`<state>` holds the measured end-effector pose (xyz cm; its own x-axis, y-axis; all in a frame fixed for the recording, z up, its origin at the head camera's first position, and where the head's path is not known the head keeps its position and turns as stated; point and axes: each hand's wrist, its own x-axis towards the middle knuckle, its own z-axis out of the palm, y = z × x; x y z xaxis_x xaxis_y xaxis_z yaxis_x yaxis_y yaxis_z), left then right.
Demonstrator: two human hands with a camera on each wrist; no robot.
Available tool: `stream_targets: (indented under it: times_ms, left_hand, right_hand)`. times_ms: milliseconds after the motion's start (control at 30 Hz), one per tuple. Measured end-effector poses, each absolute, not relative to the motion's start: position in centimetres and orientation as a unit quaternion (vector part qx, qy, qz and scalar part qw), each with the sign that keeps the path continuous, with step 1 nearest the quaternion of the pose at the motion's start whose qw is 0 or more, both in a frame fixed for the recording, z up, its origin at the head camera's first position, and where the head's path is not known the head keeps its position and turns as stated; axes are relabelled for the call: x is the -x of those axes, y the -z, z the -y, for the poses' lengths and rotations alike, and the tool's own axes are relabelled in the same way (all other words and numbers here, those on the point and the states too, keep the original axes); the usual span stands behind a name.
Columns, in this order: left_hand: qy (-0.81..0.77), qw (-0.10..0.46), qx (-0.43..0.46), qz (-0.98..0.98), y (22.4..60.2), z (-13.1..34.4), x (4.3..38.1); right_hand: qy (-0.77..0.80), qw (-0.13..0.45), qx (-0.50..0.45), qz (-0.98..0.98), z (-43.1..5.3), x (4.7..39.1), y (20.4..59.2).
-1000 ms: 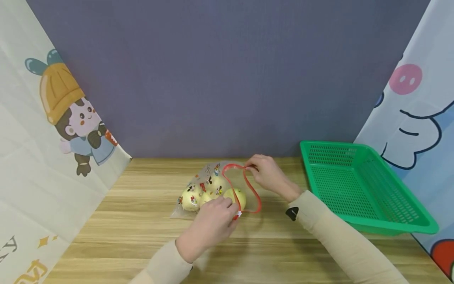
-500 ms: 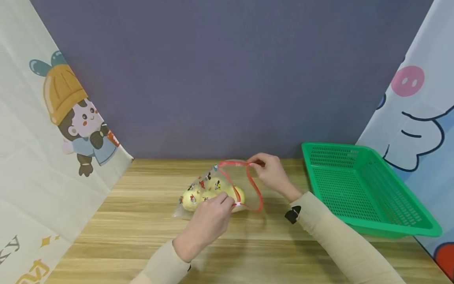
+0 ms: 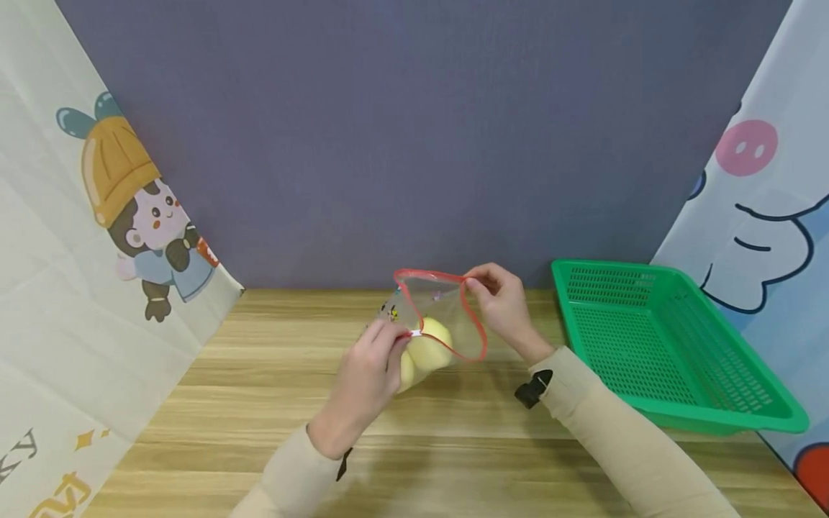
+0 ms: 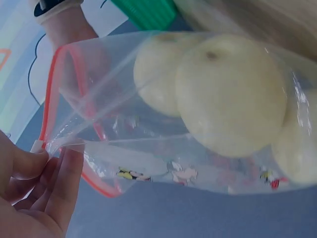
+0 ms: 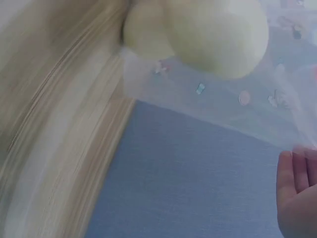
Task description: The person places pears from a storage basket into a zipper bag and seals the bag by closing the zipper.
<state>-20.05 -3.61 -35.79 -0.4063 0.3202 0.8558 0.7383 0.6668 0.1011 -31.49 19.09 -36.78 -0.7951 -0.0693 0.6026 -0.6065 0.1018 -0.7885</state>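
Note:
A clear zip bag with a red rim and small cartoon prints stands with its mouth spread wide. Inside lie several round pale-yellow fruits, seen large through the plastic in the left wrist view. My left hand pinches the near side of the rim at the white slider, thumb against fingers. At the far right corner of the mouth, my right hand pinches the red edge. The left hand hides part of the bag's lower end in the head view.
A green plastic basket with slotted walls stands on the wooden table to the right. Behind the table rises a grey-blue panel, and printed cloths hang at both sides.
Both hands have raised the bag's rim, the left shifting back to the left and away from the body. The bag's mouth has tilted up and the fruits have drawn together under it.

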Motion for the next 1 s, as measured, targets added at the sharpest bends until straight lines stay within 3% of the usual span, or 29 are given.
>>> stream_targets:
  times_ms: [367,667,1000]
  left_hand:
    - [0.310,0.451,0.310,0.778,33.6,4.6,21.0]
    - [0.367,0.433,0.268,0.778,32.6,5.5,21.5]
    - [0.432,0.395,0.242,0.774,32.2,6.0,22.7]
  right_hand:
    - [-0.643,0.248,-0.233,0.686,-19.7,31.1,35.6]
    - [-0.641,0.297,-0.220,0.673,-20.6,31.1,35.0]
    - [-0.644,0.310,-0.193,0.672,-22.5,30.6,34.7]
